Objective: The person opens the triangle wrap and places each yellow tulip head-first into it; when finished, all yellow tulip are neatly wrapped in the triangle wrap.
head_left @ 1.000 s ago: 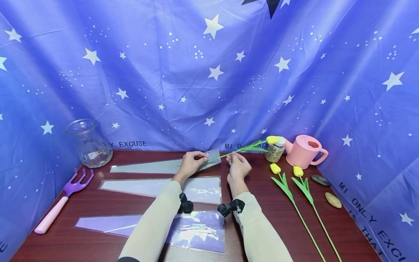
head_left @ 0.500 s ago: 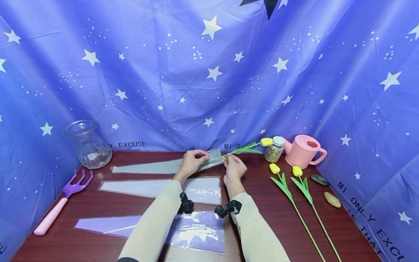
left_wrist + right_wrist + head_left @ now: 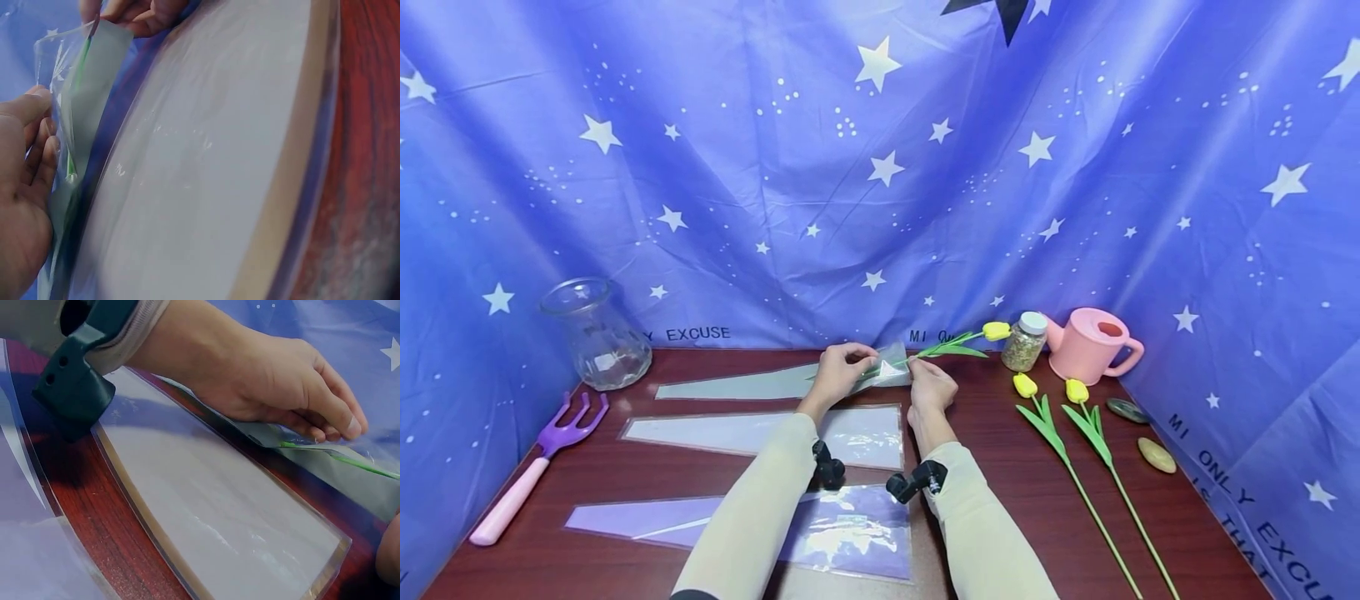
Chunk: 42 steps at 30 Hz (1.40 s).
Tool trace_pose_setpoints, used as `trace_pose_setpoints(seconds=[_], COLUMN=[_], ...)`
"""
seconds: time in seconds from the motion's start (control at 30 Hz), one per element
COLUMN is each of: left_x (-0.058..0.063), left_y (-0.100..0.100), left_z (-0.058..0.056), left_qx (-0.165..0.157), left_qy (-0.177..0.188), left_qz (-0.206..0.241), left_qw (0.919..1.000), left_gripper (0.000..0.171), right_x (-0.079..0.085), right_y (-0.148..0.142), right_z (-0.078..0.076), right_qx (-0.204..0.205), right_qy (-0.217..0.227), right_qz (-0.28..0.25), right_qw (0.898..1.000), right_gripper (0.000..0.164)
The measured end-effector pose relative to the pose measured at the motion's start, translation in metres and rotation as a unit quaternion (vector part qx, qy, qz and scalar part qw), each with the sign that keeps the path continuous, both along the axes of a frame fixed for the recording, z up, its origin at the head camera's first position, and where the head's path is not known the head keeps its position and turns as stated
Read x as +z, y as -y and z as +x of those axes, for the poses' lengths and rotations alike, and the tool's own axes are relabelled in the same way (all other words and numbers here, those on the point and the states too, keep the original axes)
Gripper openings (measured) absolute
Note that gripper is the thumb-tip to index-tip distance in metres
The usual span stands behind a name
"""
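My left hand (image 3: 840,377) pinches the clear film near the wide mouth of a grey-green tapered flower sleeve (image 3: 752,384). Thumb and index meet at the film's edge in the right wrist view. At that mouth my right hand (image 3: 934,387) pinches the green stem of a yellow tulip (image 3: 996,331). The lower stem shows through the film in the left wrist view, inside the sleeve (image 3: 100,94). Bloom and leaves stick out to the right. Two more yellow tulips (image 3: 1077,392) lie on the table to the right.
Nearer lie a white sleeve (image 3: 722,433) and a purple sleeve (image 3: 850,542). A glass vase (image 3: 613,358) and purple hand fork (image 3: 561,433) are left. Right stand a lidded jar (image 3: 1024,346) and pink watering can (image 3: 1086,346), with two stones (image 3: 1157,455) nearby. A star-patterned cloth (image 3: 775,167) hangs behind.
My right hand has moved left toward the sleeve's mouth, and the tulip has slid left, deeper into the sleeve. The left hand stays in about the same place.
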<state>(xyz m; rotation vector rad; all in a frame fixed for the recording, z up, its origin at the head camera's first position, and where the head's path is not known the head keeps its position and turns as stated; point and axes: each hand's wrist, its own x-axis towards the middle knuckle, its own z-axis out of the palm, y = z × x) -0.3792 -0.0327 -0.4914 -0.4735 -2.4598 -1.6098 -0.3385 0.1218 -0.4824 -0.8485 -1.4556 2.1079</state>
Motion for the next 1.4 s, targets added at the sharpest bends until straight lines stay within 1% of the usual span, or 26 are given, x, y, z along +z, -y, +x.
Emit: trace_pose_setpoints(seconds=[0.17, 0.33, 0.47, 0.6, 0.67, 0.73, 0.8, 0.83, 0.87, 0.93, 1.0, 1.07, 1.13, 1.17, 1.23, 1.3, 1.4], left_x=[-0.001, 0.0, -0.001, -0.001, -0.001, -0.001, -0.001, -0.001, -0.001, -0.001, 0.0, 0.0, -0.001, -0.001, -0.001, -0.001, 0.0], left_y=[-0.001, -0.001, 0.002, 0.005, 0.005, 0.005, 0.005, 0.006, 0.006, 0.007, 0.008, 0.009, 0.01, 0.01, 0.01, 0.009, 0.007], left_z=[0.0, 0.0, 0.002, 0.003, 0.004, 0.003, 0.003, 0.003, 0.003, 0.002, 0.001, 0.001, 0.001, 0.001, 0.001, 0.002, 0.001], left_qx=[0.001, -0.002, 0.0, -0.005, -0.011, -0.012, -0.011, -0.011, -0.01, -0.01, -0.012, -0.014, -0.014, -0.014, -0.015, -0.015, -0.016], left_qy=[-0.004, -0.005, -0.004, 0.006, 0.006, 0.005, 0.002, 0.001, 0.001, 0.002, 0.005, 0.007, 0.01, 0.011, 0.013, 0.015, 0.015], left_qz=[0.003, -0.003, -0.015, -0.015, -0.017, -0.023, -0.029, -0.03, -0.031, -0.034, -0.036, -0.033, -0.032, -0.031, -0.029, -0.032, -0.033], left_qw=[1.0, 1.0, 0.9999, 0.9999, 0.9998, 0.9997, 0.9995, 0.9995, 0.9995, 0.9994, 0.9993, 0.9993, 0.9994, 0.9994, 0.9994, 0.9993, 0.9992], left_gripper=[0.007, 0.007, 0.008, 0.009, 0.009, 0.009, 0.009, 0.009, 0.01, 0.009, 0.009, 0.009, 0.009, 0.009, 0.009, 0.009, 0.009], right_x=[0.004, 0.006, 0.005, 0.004, 0.005, 0.009, 0.013, 0.016, 0.019, 0.024, 0.026, 0.024, 0.021, 0.02, 0.019, 0.02, 0.021], right_y=[0.001, -0.004, -0.005, -0.006, -0.012, -0.024, -0.041, -0.05, -0.06, -0.08, -0.098, -0.113, -0.125, -0.131, -0.141, -0.151, -0.164], right_z=[0.002, 0.005, 0.009, 0.014, 0.016, 0.017, 0.017, 0.017, 0.016, 0.014, 0.011, 0.006, 0.0, -0.003, -0.01, -0.014, -0.021], right_qx=[0.016, 0.038, 0.061, 0.078, 0.09, 0.11, 0.131, 0.141, 0.15, 0.169, 0.193, 0.218, 0.24, 0.25, 0.263, 0.271, 0.284], right_qy=[0.031, 0.067, 0.074, 0.052, 0.025, -0.001, -0.026, -0.038, -0.042, -0.05, -0.059, -0.068, -0.083, -0.089, -0.1, -0.103, -0.087], right_qz=[0.036, 0.071, 0.095, 0.111, 0.117, 0.131, 0.156, 0.171, 0.197, 0.251, 0.308, 0.36, 0.395, 0.406, 0.419, 0.43, 0.448], right_qw=[0.999, 0.995, 0.991, 0.989, 0.989, 0.985, 0.979, 0.974, 0.968, 0.952, 0.93, 0.904, 0.883, 0.874, 0.863, 0.855, 0.843], right_gripper=[0.005, 0.005, 0.005, 0.01, 0.013, 0.017, 0.021, 0.022, 0.023, 0.024, 0.023, 0.021, 0.019, 0.018, 0.018, 0.019, 0.02])
